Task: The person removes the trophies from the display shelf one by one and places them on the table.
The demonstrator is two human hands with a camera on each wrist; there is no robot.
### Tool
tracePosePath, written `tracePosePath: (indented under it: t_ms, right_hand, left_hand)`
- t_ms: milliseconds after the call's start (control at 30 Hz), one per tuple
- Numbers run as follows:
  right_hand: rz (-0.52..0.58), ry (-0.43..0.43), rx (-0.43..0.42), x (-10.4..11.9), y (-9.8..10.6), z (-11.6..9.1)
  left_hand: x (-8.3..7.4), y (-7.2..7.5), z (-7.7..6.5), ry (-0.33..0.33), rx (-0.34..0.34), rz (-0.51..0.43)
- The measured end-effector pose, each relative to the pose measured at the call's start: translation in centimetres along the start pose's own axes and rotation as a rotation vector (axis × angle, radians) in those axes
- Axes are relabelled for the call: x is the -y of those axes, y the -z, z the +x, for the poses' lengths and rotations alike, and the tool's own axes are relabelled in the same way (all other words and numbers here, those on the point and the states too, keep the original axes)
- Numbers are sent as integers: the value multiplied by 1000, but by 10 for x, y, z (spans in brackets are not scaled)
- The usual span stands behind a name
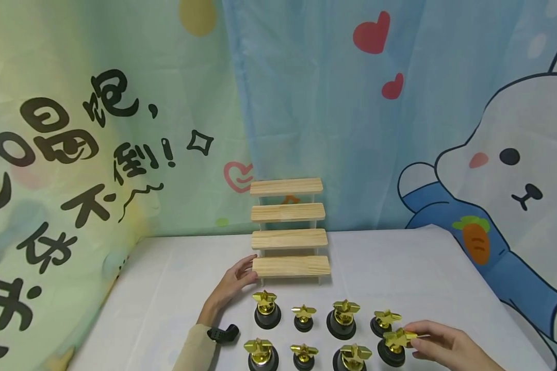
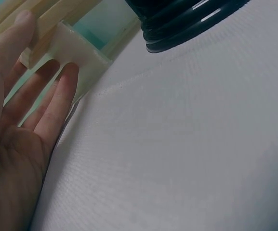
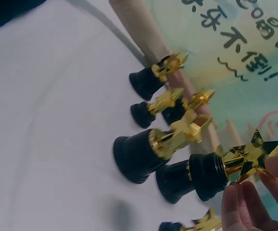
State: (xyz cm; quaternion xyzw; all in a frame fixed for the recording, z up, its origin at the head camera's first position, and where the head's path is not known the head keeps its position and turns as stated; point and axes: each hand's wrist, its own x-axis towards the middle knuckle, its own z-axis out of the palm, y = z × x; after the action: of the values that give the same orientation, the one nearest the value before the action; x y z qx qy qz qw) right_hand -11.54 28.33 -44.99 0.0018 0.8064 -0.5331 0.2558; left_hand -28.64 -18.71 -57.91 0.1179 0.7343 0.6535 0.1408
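A four-tier wooden display stand (image 1: 290, 266) stands at the back of the white table. My left hand (image 1: 234, 282) grips the left end of its lowest shelf; in the left wrist view the thumb lies on the plank (image 2: 47, 29) and the other fingers reach under and behind it. With thumb and fingertips, my right hand (image 1: 445, 346) pinches the gold star of a black-based trophy (image 1: 392, 354). In the right wrist view that trophy (image 3: 208, 175) is tilted, its base off the table. Several more star trophies, larger and smaller, stand in two rows before the stand.
The back-row trophies include a large one (image 1: 267, 312) near my left forearm and a small one (image 1: 383, 322) just behind the held trophy. A printed curtain (image 1: 288, 103) hangs behind the white table (image 1: 185, 268). My left wrist wears a black band (image 1: 224, 334).
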Motion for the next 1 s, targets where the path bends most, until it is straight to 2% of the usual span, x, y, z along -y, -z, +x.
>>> tracePosePath:
  t_ms: [200, 433, 567, 800, 1000]
  right_hand:
    - [-7, -79, -69, -15, -10, 7]
    - [15, -90, -65, -43, -16, 18]
    - [52, -106, -59, -57, -18, 22]
    - [62, -126, -79, -64, -20, 27]
    - [78, -177, -120, -69, -22, 30]
  left_hand:
    - [1, 0, 0, 10, -10, 4]
    - [3, -1, -2, -28, 11, 29]
    - [3, -1, -2, -10, 6, 29]
    - [0, -2, -1, 7, -7, 16]
    - [-1, -2, -1, 20, -17, 14]
